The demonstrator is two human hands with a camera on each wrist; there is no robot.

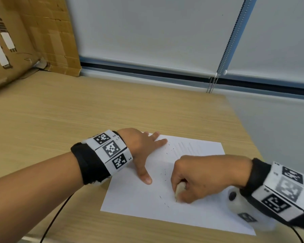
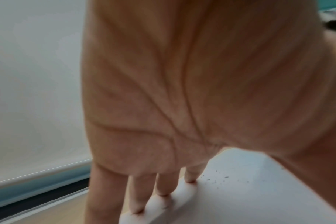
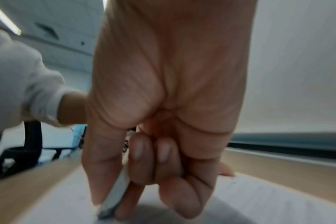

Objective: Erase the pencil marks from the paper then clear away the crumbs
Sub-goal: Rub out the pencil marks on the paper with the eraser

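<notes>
Paper [image 1: 142,195] lies flat on the wooden table [image 1: 60,111], near its right front part, with both hands on it. The right hand [image 1: 205,178] is curled tight around a pale eraser [image 1: 179,189], thumb on one side and bent fingers on the other, with the eraser's darkened lower end pressed to the sheet near the front middle. In the right wrist view the eraser [image 3: 117,191] slants down between thumb and fingers to the paper [image 3: 269,201]. The left hand [image 1: 140,146] rests spread and flat on the sheet's far left part, fingers straight, thumb stretched toward the right hand; from the left wrist view its fingertips [image 2: 190,177] press near the paper's [image 2: 240,201] edge. Dark crumbs [image 1: 165,174] are scattered between the two hands and in front of the eraser, with a few more by the left fingers [image 2: 225,177]. Faint pencil lines [image 1: 188,146] show on the far right part of the sheet. Beyond the table hang pale roller blinds [image 1: 147,32] with a bead chain [image 1: 223,55]; a cardboard box [image 1: 25,32] stands at the far left.
</notes>
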